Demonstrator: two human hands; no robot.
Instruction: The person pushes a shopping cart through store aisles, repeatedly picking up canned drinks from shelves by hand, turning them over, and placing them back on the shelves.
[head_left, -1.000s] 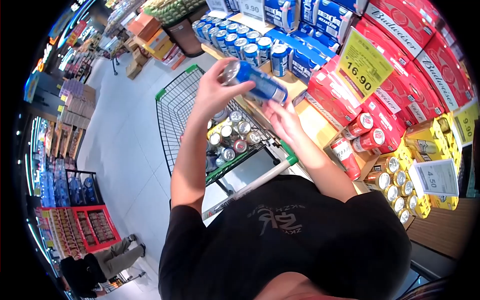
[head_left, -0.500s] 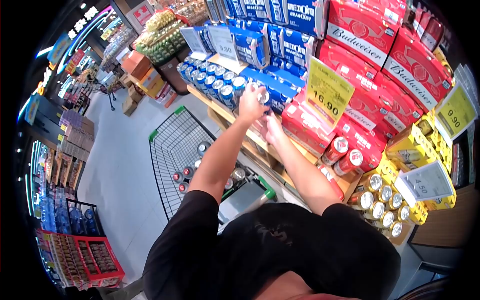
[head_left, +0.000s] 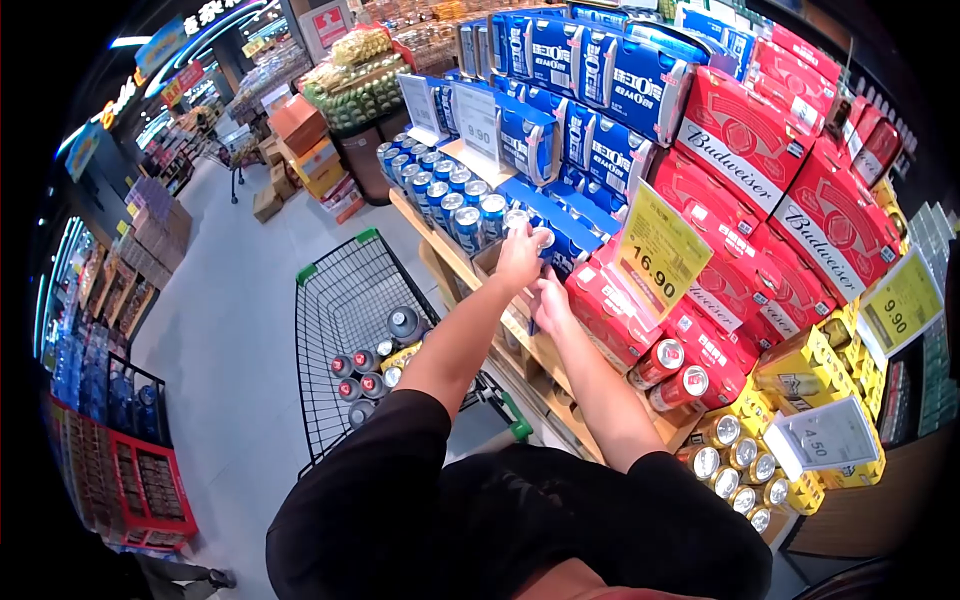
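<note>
the left hand [head_left: 522, 255] is at the shelf [head_left: 432, 230], its fingers curled around a blue can [head_left: 544, 239] so that the grip is narrow; the silver top shows between the fingers and the blue packs, while most of the body is hidden. another can [head_left: 516, 217] stands just past the fingertips, its top near them.

the right hand [head_left: 549, 303] is just below and to the right of that grip, its fingers pointing up toward the held can; whether they touch it, i cannot tell, nor how tight they are.

left of the grip, rows of blue cans [head_left: 438, 190] stand upright on the shelf. just beyond and to the right lie blue packs [head_left: 552, 212], and farther past them more are stacked high. a white price sign [head_left: 478, 125] is beyond the grip to the left; a yellow sign [head_left: 664, 250] reading 16.90 is to its right, in front of red packs [head_left: 740, 140].

nearer the body and right of both hands are two red cans [head_left: 683, 388], then gold cans [head_left: 742, 455]. left of the grip and lower, a cart [head_left: 307, 273] holds several cans [head_left: 371, 384], partly behind the left forearm.
</note>
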